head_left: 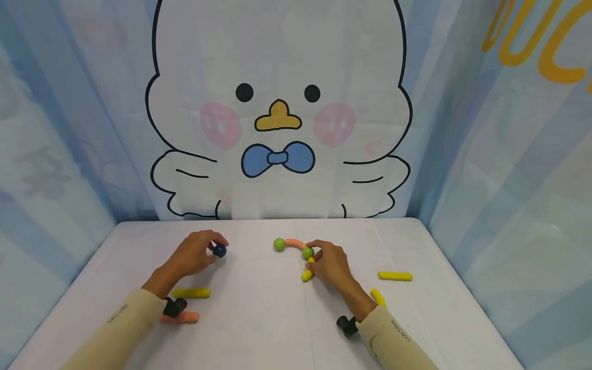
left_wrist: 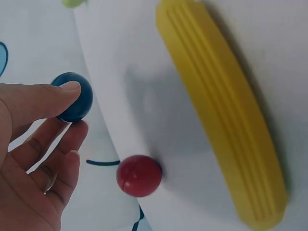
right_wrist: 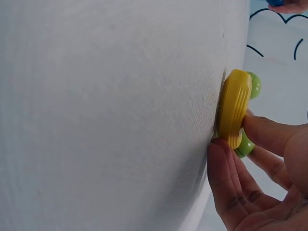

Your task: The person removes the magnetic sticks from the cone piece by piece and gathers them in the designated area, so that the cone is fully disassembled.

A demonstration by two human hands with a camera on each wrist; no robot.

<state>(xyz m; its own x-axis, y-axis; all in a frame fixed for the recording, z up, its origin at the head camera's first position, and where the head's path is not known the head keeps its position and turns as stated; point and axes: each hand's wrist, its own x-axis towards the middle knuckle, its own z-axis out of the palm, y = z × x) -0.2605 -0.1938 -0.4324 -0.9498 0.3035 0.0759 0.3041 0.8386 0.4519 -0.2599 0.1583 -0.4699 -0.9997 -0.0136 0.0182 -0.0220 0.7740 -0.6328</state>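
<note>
At the left of the head view, my left hand (head_left: 196,252) pinches a dark blue ball (head_left: 219,251) between thumb and fingers; the ball (left_wrist: 79,103) is held above the table in the left wrist view. My right hand (head_left: 332,263) pinches a short curved yellow rod (head_left: 307,276), its thumb on one side and fingers on the other. That rod (right_wrist: 235,106) lies low at the table surface. Its upper end meets a green ball (head_left: 307,252), which a fingertip touches. A curved pink rod (head_left: 295,242) links this ball to another green ball (head_left: 279,244).
A yellow rod (head_left: 191,293) and a pink rod (head_left: 187,317) lie by my left forearm. Another yellow rod (head_left: 395,276) is at the right, and a curved yellow one (head_left: 377,297) is partly behind my right wrist. A red ball (left_wrist: 139,175) sits near my left hand.
</note>
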